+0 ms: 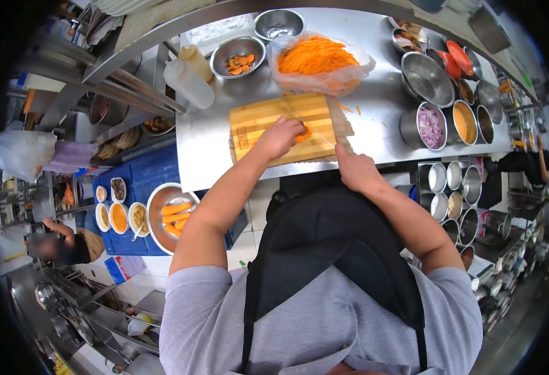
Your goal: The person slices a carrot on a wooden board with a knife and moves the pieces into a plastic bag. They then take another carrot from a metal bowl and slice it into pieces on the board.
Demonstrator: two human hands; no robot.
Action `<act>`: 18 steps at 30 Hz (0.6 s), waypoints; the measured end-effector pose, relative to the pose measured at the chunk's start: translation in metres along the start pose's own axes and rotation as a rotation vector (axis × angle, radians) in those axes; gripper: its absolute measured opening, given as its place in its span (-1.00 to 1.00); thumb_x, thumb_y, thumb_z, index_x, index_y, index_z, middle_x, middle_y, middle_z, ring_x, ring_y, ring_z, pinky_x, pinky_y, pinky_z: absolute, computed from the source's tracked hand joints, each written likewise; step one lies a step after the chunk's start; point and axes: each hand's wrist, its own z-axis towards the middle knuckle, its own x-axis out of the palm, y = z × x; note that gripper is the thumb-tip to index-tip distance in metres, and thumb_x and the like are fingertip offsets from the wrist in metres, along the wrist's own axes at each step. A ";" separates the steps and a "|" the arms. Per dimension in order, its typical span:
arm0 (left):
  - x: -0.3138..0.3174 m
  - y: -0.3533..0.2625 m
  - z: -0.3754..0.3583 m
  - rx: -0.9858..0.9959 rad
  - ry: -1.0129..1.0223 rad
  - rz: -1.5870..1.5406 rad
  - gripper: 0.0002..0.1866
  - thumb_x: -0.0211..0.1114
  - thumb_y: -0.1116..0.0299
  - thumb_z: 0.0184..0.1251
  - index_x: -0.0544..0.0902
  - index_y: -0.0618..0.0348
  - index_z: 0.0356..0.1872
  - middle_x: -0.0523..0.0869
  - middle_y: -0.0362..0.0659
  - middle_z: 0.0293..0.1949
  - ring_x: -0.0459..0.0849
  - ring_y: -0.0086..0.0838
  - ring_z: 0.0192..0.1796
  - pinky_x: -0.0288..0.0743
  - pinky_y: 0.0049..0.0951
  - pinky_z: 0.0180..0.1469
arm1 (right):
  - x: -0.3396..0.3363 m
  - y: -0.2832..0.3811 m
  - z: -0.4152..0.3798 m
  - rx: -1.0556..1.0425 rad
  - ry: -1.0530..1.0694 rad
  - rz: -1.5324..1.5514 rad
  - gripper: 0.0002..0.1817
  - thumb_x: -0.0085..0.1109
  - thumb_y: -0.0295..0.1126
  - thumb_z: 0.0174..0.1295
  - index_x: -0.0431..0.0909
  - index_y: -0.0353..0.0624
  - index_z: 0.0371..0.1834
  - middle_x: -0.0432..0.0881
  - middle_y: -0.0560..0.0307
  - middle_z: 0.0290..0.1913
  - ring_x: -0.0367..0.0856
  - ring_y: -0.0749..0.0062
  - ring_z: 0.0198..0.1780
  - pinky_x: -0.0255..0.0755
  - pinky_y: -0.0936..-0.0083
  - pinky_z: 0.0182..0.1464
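On a striped wooden cutting board (256, 119), my left hand (279, 137) is closed over a piece of carrot (303, 133), pressing it to the wood. The handle of a knife (328, 142) is in my closed right hand (356, 166) at the board's near right edge. Its thin blade points away from me across the board, just right of the carrot. Behind the board, a clear plastic bag (359, 70) bulges with shredded carrot (317, 55). A metal bowl (215, 61) with carrot ends (242, 62) stands at the back left.
Two squeeze bottles (190, 84) stand left of the board. To the right are a pot of chopped purple onion (431, 125), a pot of orange sauce (465, 122) and stacked metal bowls (428, 78). A bowl of whole peeled carrots (176, 217) sits at lower left. Another person (68, 245) is at far left.
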 end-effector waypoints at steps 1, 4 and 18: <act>0.003 0.004 0.001 -0.001 -0.004 -0.007 -0.59 0.48 0.46 0.12 0.70 0.08 0.05 0.68 -0.21 0.16 0.56 -0.14 0.20 0.49 -0.24 0.29 | 0.002 0.000 -0.001 0.012 -0.003 -0.007 -0.67 0.08 -0.52 0.29 0.32 -0.25 0.09 0.75 -0.28 -0.29 0.78 -0.22 -0.18 0.63 -0.06 -0.12; 0.008 0.011 0.001 0.049 -0.053 -0.020 -0.57 0.49 0.48 0.09 0.69 0.08 0.05 0.68 -0.21 0.11 0.57 -0.14 0.17 0.49 -0.22 0.25 | 0.009 0.005 -0.001 0.029 -0.035 0.011 -0.67 0.07 -0.51 0.29 0.30 -0.24 0.11 0.75 -0.28 -0.31 0.78 -0.23 -0.20 0.63 -0.06 -0.13; 0.013 0.022 0.000 0.086 -0.059 -0.089 -0.58 0.49 0.49 0.09 0.69 0.09 0.04 0.69 -0.20 0.05 0.58 -0.12 0.12 0.52 -0.20 0.22 | 0.027 0.015 0.014 0.143 0.060 -0.026 -0.63 0.10 -0.53 0.28 0.27 -0.22 0.12 0.76 -0.29 -0.29 0.79 -0.22 -0.16 0.62 -0.10 -0.11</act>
